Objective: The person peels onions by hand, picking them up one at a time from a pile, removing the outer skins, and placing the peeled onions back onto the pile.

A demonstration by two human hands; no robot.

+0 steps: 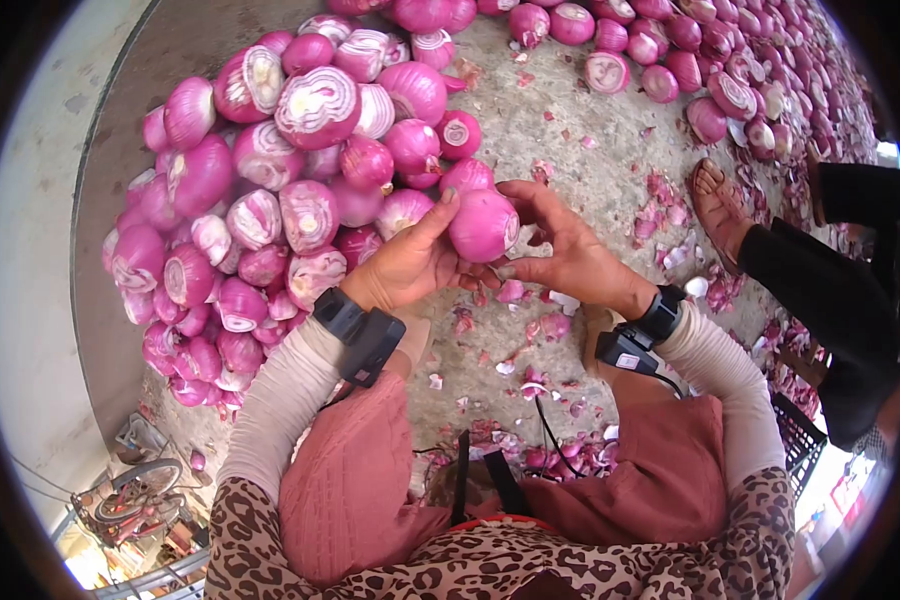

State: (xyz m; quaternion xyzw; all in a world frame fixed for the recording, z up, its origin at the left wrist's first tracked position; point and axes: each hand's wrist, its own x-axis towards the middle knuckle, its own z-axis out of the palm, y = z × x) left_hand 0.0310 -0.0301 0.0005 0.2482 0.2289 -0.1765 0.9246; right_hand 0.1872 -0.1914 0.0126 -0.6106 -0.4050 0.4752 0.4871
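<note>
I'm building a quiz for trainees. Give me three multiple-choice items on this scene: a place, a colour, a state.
1. The other person's foot lies: A) right of the right hand; B) on the heaped pile; C) inside a crate.
2. The onion being held is: A) white; B) pink-purple; C) brown.
3. The onion is: A) on the ground; B) in a bowl; C) held by the left hand and the right hand.
Key: 1A, the foot shows right of that hand; 2B, its surface is pink-purple; 3C, fingers of both hands grip it.
</note>
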